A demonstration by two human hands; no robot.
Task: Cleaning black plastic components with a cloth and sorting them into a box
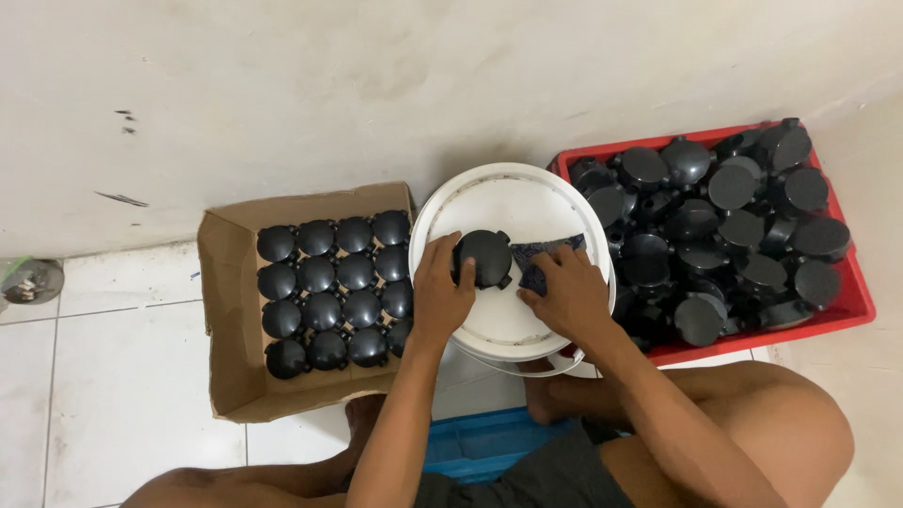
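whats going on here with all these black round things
A person sits on the floor with a white bucket lid as a work surface. The left hand holds a black round part on it, while the right hand presses a dark cloth beside it. A cardboard box on the left holds parts in neat rows; a red crate on the right holds a loose pile.

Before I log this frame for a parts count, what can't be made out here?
- Lower layers in the red plastic crate: buried under the top black round parts, head view.
- Dark blue patterned cloth: partly under the right hand.
- White bucket lid: front rim covered by both hands; the left hand grips the black round part.
- Grey object: cut by left edge.
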